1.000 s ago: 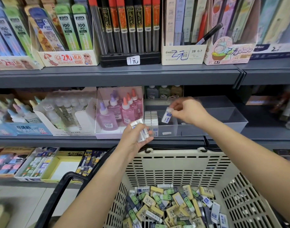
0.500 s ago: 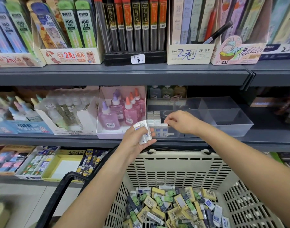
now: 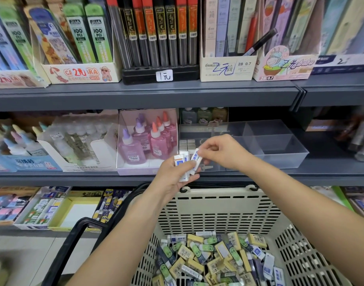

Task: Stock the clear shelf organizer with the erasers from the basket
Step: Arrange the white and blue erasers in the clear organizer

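Just in front of the clear shelf organizer (image 3: 280,154), at its left front corner:

1. Right hand (image 3: 224,151). Fingers curled, pinching the upper end of one white-and-blue eraser (image 3: 196,156). The piece is tilted and its lower end lies against the other hand's stock. Whether it is free of that stock cannot be told.

2. Left hand (image 3: 173,178). Lower than the organizer's front wall and just before it. Closed round a small bundle of erasers (image 3: 181,162). There are several pieces, but the count is not readable.

Hazards, as judged:
- Drawing one piece from the bundle may drag a neighbour out, since the pieces sit tight together. A loosened piece would drop in front of the organizer.
- A piece pushed in at a slant may topple the rows standing in the organizer.
- The left grip carries several smooth pieces at once, and a slackened thumb would spill them.

Containers:
- Organizer: clear and divided. Stocked erasers (image 3: 186,143) stand upright in rows at its left end. Erasers show only in that left compartment.
- Basket (image 3: 218,198): beige and perforated, below and in front of the organizer. It holds loose erasers (image 3: 208,256) in a heap: yellow, green-faced and white-blue. Much stock is left to move.
- Pink carton (image 3: 135,171): just beside the organizer's left wall. It holds glue bottles (image 3: 156,141), upright.
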A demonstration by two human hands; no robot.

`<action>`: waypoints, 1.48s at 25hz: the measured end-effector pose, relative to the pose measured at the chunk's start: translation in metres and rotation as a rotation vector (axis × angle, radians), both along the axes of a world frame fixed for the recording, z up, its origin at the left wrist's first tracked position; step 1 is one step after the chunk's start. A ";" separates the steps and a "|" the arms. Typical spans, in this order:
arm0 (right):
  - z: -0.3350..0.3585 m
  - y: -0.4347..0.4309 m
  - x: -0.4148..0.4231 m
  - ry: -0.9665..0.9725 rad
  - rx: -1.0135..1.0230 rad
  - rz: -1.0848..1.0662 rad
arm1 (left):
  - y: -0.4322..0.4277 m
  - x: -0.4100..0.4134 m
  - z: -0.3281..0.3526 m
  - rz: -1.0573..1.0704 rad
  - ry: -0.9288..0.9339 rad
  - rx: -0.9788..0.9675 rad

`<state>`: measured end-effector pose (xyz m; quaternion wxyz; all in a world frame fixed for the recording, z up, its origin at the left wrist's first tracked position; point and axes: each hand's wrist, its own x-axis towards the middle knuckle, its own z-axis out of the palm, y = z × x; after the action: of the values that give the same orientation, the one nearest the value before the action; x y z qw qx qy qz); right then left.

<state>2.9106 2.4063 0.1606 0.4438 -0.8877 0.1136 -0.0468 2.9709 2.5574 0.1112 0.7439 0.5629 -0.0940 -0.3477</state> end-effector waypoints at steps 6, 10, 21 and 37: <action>0.005 -0.009 -0.013 0.057 0.228 -0.078 | 0.000 0.004 0.005 0.125 0.002 -0.019; 0.004 -0.003 -0.013 0.074 -0.128 0.033 | -0.005 0.004 0.012 0.096 -0.072 0.017; 0.002 -0.031 0.025 -0.043 -0.284 -0.210 | 0.010 0.020 0.012 0.112 0.113 -0.047; -0.022 -0.013 0.031 0.110 -0.524 -0.033 | 0.016 0.018 0.007 0.079 0.044 0.034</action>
<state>2.9415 2.3932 0.1391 0.1911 -0.9715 0.1363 -0.0336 2.9886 2.5730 0.1183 0.7491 0.5711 -0.0495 -0.3320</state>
